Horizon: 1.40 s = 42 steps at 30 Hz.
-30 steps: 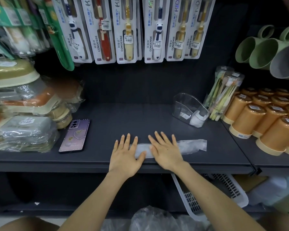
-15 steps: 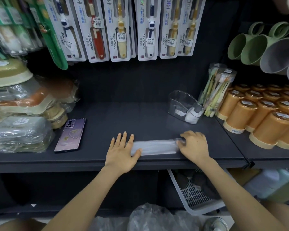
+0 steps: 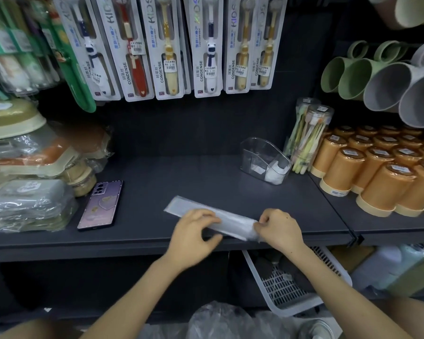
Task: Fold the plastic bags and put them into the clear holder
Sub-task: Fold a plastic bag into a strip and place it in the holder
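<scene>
Hidden or unclear first. The left hand (image 3: 194,232) covers the middle of the plastic bag (image 3: 235,225). Its fingers curl over the top and the thumb sits at the near edge, so it grips the strip. The right hand (image 3: 280,228) pinches the bag's right end with bent fingers, and the fingertips are hidden behind the knuckles. The bag's right tip is crumpled and hard to read.

The bag is folded into a long narrow strip. It lies slanted on the dark shelf (image 3: 181,177) near the front edge, with its left end flat and free. It is well apart from the clear holder (image 3: 262,152).

The hanging toothbrush packs (image 3: 211,50) are cut off at the top. The wrapped goods (image 3: 27,201) on the left are blurred and run out of frame. A crumpled plastic heap (image 3: 220,321) at the bottom edge is partly cut off, and its contents cannot be told.

Containers:
- The clear holder stands upright at the back right of the shelf. White folded pieces (image 3: 275,173) sit in its right side, and a smaller pale piece lies lower left, compartment unclear.
- Clear tubes (image 3: 309,133) just beside the holder hold pale brushes.
- The orange cups (image 3: 367,177) on the right stand upside down in rows.
- The green and grey mugs (image 3: 367,79) lie on their sides, mouths toward the camera.
- A white slotted basket (image 3: 279,289) sits below the shelf. The dark contents are hard to make out.

A purple phone (image 3: 101,206) lies face down to the left of the bag.
</scene>
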{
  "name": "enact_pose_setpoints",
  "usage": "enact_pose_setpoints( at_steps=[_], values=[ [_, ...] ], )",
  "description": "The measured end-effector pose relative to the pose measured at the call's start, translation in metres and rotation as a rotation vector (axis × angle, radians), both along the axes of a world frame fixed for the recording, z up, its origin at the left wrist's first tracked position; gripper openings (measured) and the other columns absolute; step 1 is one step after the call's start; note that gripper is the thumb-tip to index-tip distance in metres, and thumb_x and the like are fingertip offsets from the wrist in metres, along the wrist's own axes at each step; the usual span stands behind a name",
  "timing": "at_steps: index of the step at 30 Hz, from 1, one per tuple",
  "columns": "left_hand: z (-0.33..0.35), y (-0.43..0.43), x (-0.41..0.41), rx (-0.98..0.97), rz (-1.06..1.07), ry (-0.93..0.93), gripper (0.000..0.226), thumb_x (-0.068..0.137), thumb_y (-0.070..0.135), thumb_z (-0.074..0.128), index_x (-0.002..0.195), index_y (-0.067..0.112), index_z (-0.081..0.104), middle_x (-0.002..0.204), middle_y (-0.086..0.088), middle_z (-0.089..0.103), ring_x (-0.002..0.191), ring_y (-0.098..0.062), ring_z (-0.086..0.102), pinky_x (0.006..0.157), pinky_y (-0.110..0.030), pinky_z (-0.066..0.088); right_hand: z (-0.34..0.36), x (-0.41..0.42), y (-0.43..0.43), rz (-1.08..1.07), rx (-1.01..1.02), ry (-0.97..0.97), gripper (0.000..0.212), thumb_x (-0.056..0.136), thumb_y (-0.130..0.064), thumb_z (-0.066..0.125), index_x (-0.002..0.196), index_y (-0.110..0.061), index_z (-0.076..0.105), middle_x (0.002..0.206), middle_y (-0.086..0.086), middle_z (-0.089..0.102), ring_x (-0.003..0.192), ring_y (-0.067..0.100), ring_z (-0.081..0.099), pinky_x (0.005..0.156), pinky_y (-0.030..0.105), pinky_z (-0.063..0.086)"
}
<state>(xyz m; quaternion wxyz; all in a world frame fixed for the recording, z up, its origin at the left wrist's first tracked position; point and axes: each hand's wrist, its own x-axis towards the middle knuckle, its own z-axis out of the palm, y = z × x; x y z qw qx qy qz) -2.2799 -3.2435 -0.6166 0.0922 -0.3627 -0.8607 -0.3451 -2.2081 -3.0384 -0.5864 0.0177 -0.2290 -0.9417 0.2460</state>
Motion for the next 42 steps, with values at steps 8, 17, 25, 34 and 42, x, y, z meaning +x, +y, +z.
enact_pose_setpoints(
  at_steps=[8,17,25,34,42],
  values=[
    [-0.019,0.021,0.017,-0.047,-0.046,-0.066,0.061,0.070,0.059,0.052,0.119,0.028,0.067,0.109,0.011,0.062,0.104,-0.010,0.050,0.091,-0.017,0.032,0.024,0.007,-0.013,-0.170,-0.883,-0.078,0.015,0.091,-0.008,0.059,0.078,-0.004,0.054,0.059,0.012,0.059,0.047,0.018,0.052,0.039,0.022,0.036],
    [0.001,0.029,0.011,0.230,0.234,-0.512,0.037,0.097,0.039,0.049,0.079,0.010,0.064,0.068,-0.006,0.060,0.065,-0.017,0.054,0.063,-0.029,0.041,0.047,-0.015,-0.001,-0.278,-1.569,0.202,0.026,0.101,-0.022,0.043,0.111,-0.003,0.057,0.084,0.021,0.072,0.061,0.023,0.071,0.048,0.028,0.057],
    [0.004,0.030,0.006,0.424,0.288,-0.742,0.020,0.097,0.034,0.051,0.096,0.025,0.069,0.087,0.011,0.069,0.088,-0.007,0.063,0.077,-0.025,0.046,0.009,-0.027,-0.039,-0.073,-0.938,0.096,0.018,0.090,-0.024,0.066,0.099,-0.009,0.070,0.095,0.006,0.070,0.048,0.011,0.057,0.039,0.020,0.039],
    [0.013,0.020,0.015,0.521,0.177,-0.793,0.020,0.096,0.025,0.055,0.091,0.013,0.071,0.091,-0.005,0.071,0.092,-0.022,0.064,0.087,-0.035,0.050,-0.001,-0.024,-0.046,-0.024,-0.994,0.315,0.013,0.092,-0.014,0.063,0.085,-0.002,0.065,0.069,0.005,0.061,0.049,0.009,0.057,0.038,0.020,0.033],
    [0.019,0.008,0.008,0.599,0.173,-0.964,0.030,0.087,0.029,0.068,0.108,0.008,0.066,0.096,0.004,0.070,0.094,-0.008,0.064,0.090,-0.023,0.048,-0.004,-0.026,-0.033,0.159,-0.940,0.120,0.014,0.090,-0.015,0.066,0.080,-0.009,0.058,0.055,-0.004,0.053,0.040,0.009,0.044,0.035,0.019,0.026]
  ],
)
